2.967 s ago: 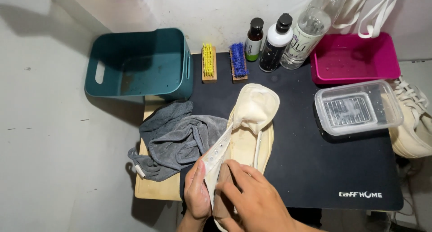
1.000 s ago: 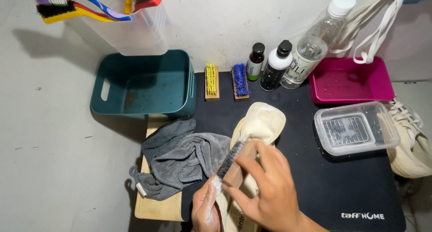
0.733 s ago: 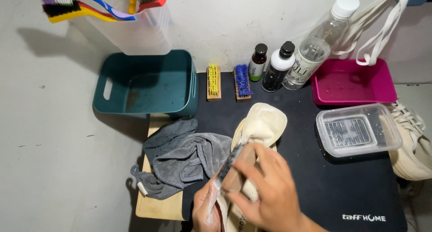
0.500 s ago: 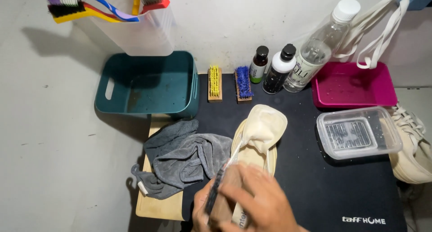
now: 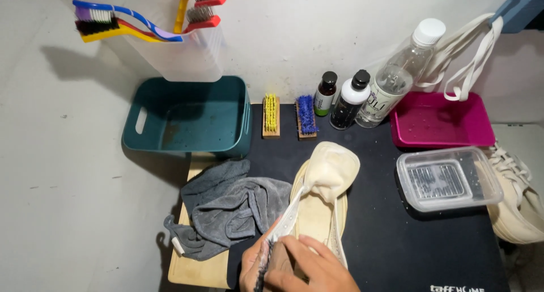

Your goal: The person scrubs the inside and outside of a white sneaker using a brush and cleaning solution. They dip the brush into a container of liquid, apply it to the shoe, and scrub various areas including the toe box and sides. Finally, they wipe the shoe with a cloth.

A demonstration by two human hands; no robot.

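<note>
- Hands meet at the bottom edge of the view: the right hand [image 5: 314,269] is curled shut around a dark-bristled brush [image 5: 262,272], whose bristles lie against the heel end of a cream slip-on shoe [image 5: 323,198].
- The left hand [image 5: 254,263] is mostly hidden under the right; its fingers are pressed against the shoe's heel side, steadying it, though how far they wrap cannot be told.
- The shoe lies lengthwise on a black mat [image 5: 385,235], toe pointing away toward the wall, just right of a crumpled grey towel [image 5: 226,210] that rests partly on a pale wooden board [image 5: 195,266].
- A teal plastic bin [image 5: 190,119] stands at the mat's far left corner, its floor bare apart from brownish stains.
- A translucent holder [image 5: 190,56] above the bin holds several toothbrush-style brushes, with handles in blue, yellow and red.
- Two wooden block brushes stand at the back of the mat, one with yellow bristles [image 5: 271,115], one with blue [image 5: 306,116].
- Beside them stand a small dark bottle [image 5: 324,94], a white-shouldered bottle [image 5: 348,102] and a tall clear water bottle [image 5: 396,76].
- A magenta tray [image 5: 442,122] at the far right shows only droplets.
- A clear lidded box [image 5: 447,178] sits in front of it, its contents unclear.
- A pale sneaker [image 5: 518,195] lies off the mat's right edge.
</note>
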